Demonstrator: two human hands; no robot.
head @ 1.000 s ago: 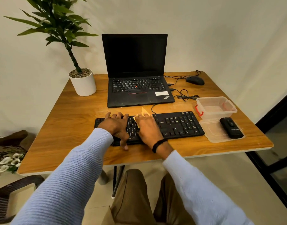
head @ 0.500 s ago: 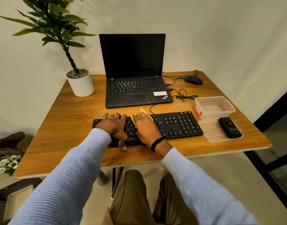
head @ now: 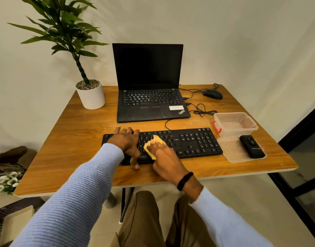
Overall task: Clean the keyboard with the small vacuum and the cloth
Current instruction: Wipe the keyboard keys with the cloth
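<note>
Two hands, one cloth, one keyboard.
The right hand [head: 167, 161] grips the one yellow cloth [head: 150, 148], fingers bent over it, pressing it onto the middle keys of the black keyboard [head: 188, 143]. Just left of that grip, the left hand [head: 126, 143] lies spread on the keys, grasping nothing. Well to its right, one small vacuum [head: 252, 146] lies on one clear lid [head: 231, 154].

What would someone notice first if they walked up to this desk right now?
Two hands meet mid-table: the right hand holds a yellow cloth on the black keyboard, and the left hand rests on its left end. Behind them stands an open laptop with a dark screen, and a leafy potted plant at the far left corner.
</note>
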